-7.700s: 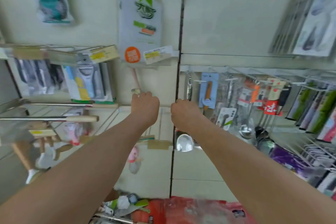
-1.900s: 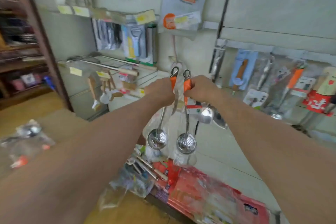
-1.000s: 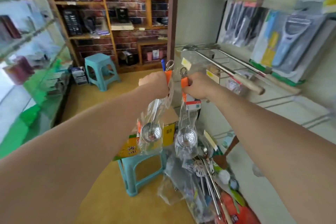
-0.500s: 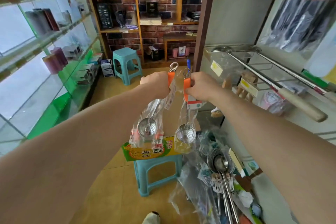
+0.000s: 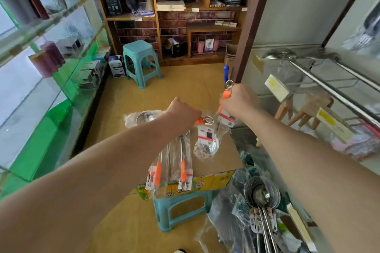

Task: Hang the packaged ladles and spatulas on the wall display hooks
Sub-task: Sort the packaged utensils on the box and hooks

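Right grip (image 5: pixel 238 103) closed round orange handle of packaged ladle (image 5: pixel 206 146); ring end above grip, bowl hanging below in clear sleeve. Left grip (image 5: pixel 183 113) pinches orange ring end of second ladle (image 5: pixel 202 121), low over cardboard box (image 5: pixel 218 162). Spare ladles (image 5: pixel 170 168) lie on box below left grip. Handling, judged: light, stiff steel, slippery film. Hold at handle, ring left free for hook.
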{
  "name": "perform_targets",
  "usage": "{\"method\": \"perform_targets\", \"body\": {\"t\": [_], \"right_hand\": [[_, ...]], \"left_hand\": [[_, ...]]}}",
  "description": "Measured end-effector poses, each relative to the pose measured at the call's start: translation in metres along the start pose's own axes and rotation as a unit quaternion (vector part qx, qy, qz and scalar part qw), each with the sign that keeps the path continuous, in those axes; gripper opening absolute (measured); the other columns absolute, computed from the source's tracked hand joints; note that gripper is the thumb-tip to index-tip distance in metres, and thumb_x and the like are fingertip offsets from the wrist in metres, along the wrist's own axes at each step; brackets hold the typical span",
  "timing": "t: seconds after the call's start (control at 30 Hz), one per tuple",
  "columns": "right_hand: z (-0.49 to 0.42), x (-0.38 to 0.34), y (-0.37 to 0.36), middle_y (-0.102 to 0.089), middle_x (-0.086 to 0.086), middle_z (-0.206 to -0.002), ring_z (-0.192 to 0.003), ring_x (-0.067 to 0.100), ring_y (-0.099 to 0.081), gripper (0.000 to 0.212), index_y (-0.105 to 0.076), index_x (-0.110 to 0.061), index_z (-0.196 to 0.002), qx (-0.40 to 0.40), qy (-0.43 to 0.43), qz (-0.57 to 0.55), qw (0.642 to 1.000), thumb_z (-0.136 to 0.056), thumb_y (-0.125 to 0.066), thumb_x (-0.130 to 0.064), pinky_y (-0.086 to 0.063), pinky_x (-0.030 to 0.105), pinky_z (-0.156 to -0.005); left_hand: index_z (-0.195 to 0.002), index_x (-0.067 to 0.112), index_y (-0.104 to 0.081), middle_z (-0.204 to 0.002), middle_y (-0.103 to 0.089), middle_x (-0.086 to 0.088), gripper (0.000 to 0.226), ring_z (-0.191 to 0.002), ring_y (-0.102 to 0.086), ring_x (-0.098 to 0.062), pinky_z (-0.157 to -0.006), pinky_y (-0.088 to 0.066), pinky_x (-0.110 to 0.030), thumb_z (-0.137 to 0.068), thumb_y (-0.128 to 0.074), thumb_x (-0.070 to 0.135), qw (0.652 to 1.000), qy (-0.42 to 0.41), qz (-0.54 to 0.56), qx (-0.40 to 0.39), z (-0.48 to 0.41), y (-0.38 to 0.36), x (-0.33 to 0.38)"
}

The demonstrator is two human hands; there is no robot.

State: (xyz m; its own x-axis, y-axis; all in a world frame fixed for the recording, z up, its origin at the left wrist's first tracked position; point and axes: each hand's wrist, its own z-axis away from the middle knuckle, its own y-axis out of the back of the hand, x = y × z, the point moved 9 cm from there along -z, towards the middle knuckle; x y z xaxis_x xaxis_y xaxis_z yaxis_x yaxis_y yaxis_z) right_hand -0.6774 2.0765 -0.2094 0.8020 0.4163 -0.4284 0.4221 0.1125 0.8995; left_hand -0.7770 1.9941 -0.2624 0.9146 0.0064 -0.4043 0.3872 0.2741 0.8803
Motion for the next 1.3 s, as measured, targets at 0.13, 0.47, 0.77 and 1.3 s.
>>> {"method": "perform_targets", "body": {"t": [0.13, 0.47, 0.77, 1.3], "right_hand": [[-0.034, 0.004, -0.022, -0.061, 0.008, -0.089, -0.085, 0.029, -0.058, 0.015, -0.061, -0.011, -0.098, 0.022, -0.036, -0.023, 0.999, -0.089, -0.056, -0.022, -0.039, 0.03, -0.065], [-0.089, -0.017, -0.08, -0.055, 0.005, -0.077, -0.077, 0.029, -0.055, 0.013, -0.052, -0.014, -0.086, -0.043, 0.025, 0.04, 0.998, -0.095, -0.044, -0.017, -0.037, 0.03, -0.061], [-0.102, -0.055, -0.118, -0.052, 0.01, -0.074, -0.063, 0.024, -0.048, 0.018, -0.045, -0.01, -0.073, -0.298, 0.055, 0.152, 0.941, -0.091, -0.045, -0.012, -0.035, 0.027, -0.053], [-0.082, -0.036, -0.204, -0.055, 0.005, -0.075, -0.063, 0.019, -0.049, 0.018, -0.053, -0.008, -0.081, -0.428, 0.056, 0.198, 0.88, -0.093, -0.044, -0.018, -0.035, 0.027, -0.053]], "left_hand": [[-0.132, 0.021, -0.042, -0.12, -0.061, 0.0, 0.044, -0.113, -0.053, -0.021, -0.096, -0.033, -0.034, -0.091, -0.059, 0.019, 0.993, -0.071, -0.088, -0.024, -0.028, -0.031, -0.002], [-0.137, 0.019, -0.044, -0.139, -0.048, -0.007, 0.045, -0.135, -0.033, -0.028, -0.11, -0.028, -0.043, -0.094, -0.058, 0.02, 0.95, -0.217, -0.221, -0.041, -0.048, -0.106, 0.028], [-0.129, 0.023, -0.053, -0.14, -0.046, -0.001, 0.041, -0.135, -0.032, -0.025, -0.113, -0.02, -0.051, -0.09, -0.063, 0.031, 0.932, -0.27, -0.23, -0.074, -0.039, -0.174, 0.058], [-0.14, 0.016, -0.045, -0.138, -0.05, -0.003, 0.053, -0.124, -0.05, -0.022, -0.107, -0.04, -0.037, -0.092, -0.057, 0.035, 0.807, 0.015, 0.535, -0.249, -0.068, -0.194, 0.023]]}}
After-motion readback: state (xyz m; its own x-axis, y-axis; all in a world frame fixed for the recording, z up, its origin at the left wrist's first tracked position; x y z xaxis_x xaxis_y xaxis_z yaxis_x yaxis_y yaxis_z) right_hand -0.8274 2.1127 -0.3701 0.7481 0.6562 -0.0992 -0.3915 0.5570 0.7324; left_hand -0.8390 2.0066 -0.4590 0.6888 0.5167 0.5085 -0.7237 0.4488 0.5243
